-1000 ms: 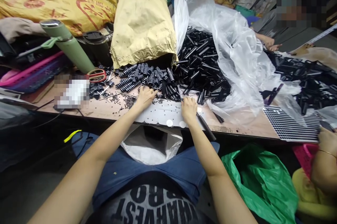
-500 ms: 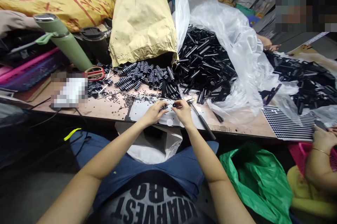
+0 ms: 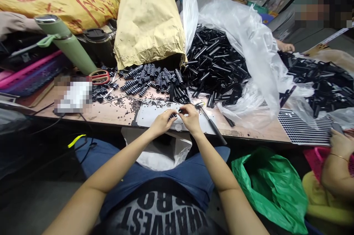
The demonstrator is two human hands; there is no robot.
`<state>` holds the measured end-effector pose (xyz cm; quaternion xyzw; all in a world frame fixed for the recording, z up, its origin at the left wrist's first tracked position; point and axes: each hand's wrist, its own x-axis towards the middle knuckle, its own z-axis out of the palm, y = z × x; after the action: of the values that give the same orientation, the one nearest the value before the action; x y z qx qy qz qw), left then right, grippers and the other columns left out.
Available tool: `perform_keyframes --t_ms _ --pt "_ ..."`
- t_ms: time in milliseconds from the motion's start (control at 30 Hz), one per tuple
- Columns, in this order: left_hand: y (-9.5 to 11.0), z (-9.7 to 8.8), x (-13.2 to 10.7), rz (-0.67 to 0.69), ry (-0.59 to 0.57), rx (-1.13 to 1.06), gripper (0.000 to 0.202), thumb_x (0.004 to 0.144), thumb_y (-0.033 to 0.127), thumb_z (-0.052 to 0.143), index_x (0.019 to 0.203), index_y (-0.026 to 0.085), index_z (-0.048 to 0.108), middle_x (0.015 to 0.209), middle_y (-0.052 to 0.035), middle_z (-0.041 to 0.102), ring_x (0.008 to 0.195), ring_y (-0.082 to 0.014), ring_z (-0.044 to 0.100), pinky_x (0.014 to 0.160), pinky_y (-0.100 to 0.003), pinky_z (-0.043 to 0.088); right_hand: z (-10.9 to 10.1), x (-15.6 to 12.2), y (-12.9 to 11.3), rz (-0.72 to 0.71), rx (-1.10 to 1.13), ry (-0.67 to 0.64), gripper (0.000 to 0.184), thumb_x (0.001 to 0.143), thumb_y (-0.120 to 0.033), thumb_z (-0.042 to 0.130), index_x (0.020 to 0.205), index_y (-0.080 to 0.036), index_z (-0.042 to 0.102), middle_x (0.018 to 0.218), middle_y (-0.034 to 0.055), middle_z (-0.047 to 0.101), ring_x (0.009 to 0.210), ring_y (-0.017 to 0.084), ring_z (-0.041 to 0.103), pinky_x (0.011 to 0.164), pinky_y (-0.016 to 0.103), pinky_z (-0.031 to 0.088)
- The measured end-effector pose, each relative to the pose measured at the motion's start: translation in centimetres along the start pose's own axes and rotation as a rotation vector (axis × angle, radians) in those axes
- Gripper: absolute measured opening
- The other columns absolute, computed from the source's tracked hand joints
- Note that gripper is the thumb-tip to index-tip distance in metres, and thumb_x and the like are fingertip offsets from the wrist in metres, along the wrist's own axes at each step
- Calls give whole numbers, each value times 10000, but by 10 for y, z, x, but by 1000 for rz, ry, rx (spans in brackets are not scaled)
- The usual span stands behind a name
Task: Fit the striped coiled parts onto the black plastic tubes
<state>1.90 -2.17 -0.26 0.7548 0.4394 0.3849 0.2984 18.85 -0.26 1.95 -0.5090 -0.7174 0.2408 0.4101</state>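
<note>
Left hand: the left hand sits in the middle of the frame, fingers pinched shut on a small ribbed black part.
Right hand: the right hand touches the other end of the same part, fingertips closed on it; what it does there is too small to tell.
Where the part is: held between both hands, just above a pale flat sheet at the near edge of the bench.
How far along: it looks like a lot is left. One part is in hand, and big heaps wait behind.
Ribbed pieces: short, bumpy black-and-white rolls spill from a crinkly tan paper sack, upper middle.
Smooth tubes: shiny black sticks lie heaped on thin, see-through plastic, upper right.
Tiny bits: black beads are scattered on the wood.
Other things: a smooth green bottle leans at upper left; a soft green bag sits at lower right.
</note>
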Motion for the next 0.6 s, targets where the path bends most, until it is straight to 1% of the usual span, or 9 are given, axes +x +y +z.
perform_keyframes --t_ms 67,200,267,333,400,467,533,600 --pt "-1 0 -2 -7 7 10 227 934 304 476 1109 190 565 1085 -92 638 1028 -212 615 919 -368 492 3 -1 2 -61 -44 7 135 793 -161 578 914 -186 633 948 65 624 804 181 615 735 316 550" --pt "-6 0 -7 -35 31 20 274 929 319 487 1168 196 542 1116 -91 642 1025 -218 626 906 -365 504 11 -4 5 -260 -177 29 192 859 -124 491 972 -180 636 1007 104 664 984 227 621 886 385 523" --pt "-8 -2 -9 -45 70 16 358 931 322 483 1263 190 485 1211 -112 610 1093 -226 604 940 -375 493 15 -5 2 -339 -201 9 229 888 -120 453 1009 -186 636 1047 108 673 1028 221 619 925 392 510" --pt "-12 -5 -10 -33 121 9 429 942 314 459 1351 195 413 1323 -127 545 1204 -229 542 1008 -386 454 18 -2 -4 -386 -168 -27 248 898 -136 452 1060 -200 629 1115 99 665 1073 207 611 952 383 500" --pt "-18 -10 -9 -18 190 -12 439 955 299 427 1382 208 384 1367 -125 510 1265 -222 491 1055 -391 412 22 7 -11 -391 -132 -55 268 900 -170 471 1125 -212 610 1190 88 641 1134 200 583 985 377 477" --pt "-25 -16 -9 -26 285 -39 400 955 288 421 1347 209 422 1320 -120 539 1234 -214 509 1049 -386 412 28 24 -14 -360 -184 -71 280 912 -190 470 1160 -207 599 1229 86 625 1163 204 555 996 377 450" --pt "-32 -21 -10 -55 372 -45 340 938 296 457 1260 192 484 1216 -115 585 1146 -210 557 1005 -377 440 36 44 -12 -314 -357 -122 278 932 -183 446 1161 -192 605 1234 96 628 1150 225 538 977 396 421" --pt "-36 -23 -11 -88 417 -33 291 915 314 502 1172 180 522 1123 -103 611 1068 -208 583 962 -364 461 46 65 -6 -275 -550 -245 276 934 -143 432 1132 -177 621 1183 111 658 1142 249 520 959 422 386"
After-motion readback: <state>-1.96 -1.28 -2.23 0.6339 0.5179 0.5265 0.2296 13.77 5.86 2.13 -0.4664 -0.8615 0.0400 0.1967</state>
